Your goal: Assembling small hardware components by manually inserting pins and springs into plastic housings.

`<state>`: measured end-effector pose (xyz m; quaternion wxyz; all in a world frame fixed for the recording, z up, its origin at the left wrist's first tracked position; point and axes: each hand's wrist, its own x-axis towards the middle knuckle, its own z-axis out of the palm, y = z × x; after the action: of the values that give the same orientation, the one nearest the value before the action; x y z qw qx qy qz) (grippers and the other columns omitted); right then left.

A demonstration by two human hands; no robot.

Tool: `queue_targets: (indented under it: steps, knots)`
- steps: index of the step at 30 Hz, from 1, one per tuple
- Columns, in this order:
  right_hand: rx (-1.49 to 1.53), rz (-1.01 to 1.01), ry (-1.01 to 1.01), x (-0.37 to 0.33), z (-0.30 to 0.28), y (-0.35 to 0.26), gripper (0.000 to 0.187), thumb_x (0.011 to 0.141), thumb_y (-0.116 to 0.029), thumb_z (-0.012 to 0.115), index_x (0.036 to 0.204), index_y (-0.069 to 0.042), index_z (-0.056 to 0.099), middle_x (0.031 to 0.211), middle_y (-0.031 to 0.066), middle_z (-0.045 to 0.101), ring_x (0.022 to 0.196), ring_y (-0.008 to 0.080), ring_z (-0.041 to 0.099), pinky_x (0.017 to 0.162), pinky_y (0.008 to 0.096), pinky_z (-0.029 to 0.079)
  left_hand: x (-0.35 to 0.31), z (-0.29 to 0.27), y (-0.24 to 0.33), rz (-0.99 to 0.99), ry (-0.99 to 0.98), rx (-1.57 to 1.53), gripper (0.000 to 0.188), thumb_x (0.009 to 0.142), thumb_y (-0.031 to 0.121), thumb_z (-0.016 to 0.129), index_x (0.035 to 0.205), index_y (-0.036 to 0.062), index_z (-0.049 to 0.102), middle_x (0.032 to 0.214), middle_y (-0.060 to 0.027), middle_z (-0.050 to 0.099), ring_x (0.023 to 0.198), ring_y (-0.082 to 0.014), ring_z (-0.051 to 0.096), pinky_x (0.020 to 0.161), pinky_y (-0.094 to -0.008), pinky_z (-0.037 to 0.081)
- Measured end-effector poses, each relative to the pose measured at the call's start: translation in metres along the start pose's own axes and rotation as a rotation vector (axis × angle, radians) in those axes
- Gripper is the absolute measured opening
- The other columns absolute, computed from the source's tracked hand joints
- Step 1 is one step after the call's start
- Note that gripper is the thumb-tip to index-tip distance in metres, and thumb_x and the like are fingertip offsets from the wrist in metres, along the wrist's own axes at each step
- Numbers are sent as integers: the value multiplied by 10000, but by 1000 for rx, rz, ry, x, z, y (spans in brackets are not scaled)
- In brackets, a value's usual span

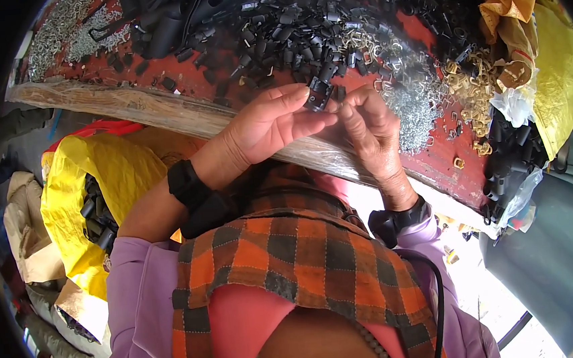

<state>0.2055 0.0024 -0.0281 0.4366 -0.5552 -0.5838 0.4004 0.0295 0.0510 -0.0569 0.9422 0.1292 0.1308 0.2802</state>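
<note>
Over the near edge of the red table, my left hand [265, 123] grips a small black plastic part [320, 93] between thumb and fingertips. The part has an open, boxy shape, and metal seems to glint on it. Right beside it, my right hand [371, 128] is closed in a pinch, thumb against the bent fingers. A small dark piece [338, 94] shows at its fingertips; what it is I cannot make out. Just beyond my hands lies a heap of similar black plastic parts [295, 33].
Silvery wire pieces [416, 118] and brass-coloured buckles [471, 87] lie right of my hands. A wooden edge [125, 101] borders the red tabletop [187, 72]. A yellow sack [106, 159] of black parts stands at left; another yellow sack [560, 70] and a grey-green chair [554, 245] are at right.
</note>
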Motion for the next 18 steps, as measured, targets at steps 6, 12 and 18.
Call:
queue_targets:
  steps: [6,12,18]
  knots:
    - [-263,-214,-38,13,-4,-19,79,779,-43,567,777,-16,493,706,70,475,610,194,501,529,276,401,3,3,3,-17,36,57,242,851,138,499,1051,4,517,998,-82,563,892,-192,576,771,-259,486]
    - [-417,-303,-32,15,1,-23,69,775,-29,556,789,-12,490,712,95,476,595,228,506,537,293,408,7,2,1,-52,101,116,241,878,175,451,1061,29,508,965,-57,577,847,-156,585,722,-234,485]
    - [-553,-292,-26,13,-1,-24,82,743,4,558,794,-5,494,720,116,481,594,285,519,506,339,414,9,2,0,-83,128,164,230,872,186,469,1026,27,531,941,-53,584,824,-156,592,698,-232,490]
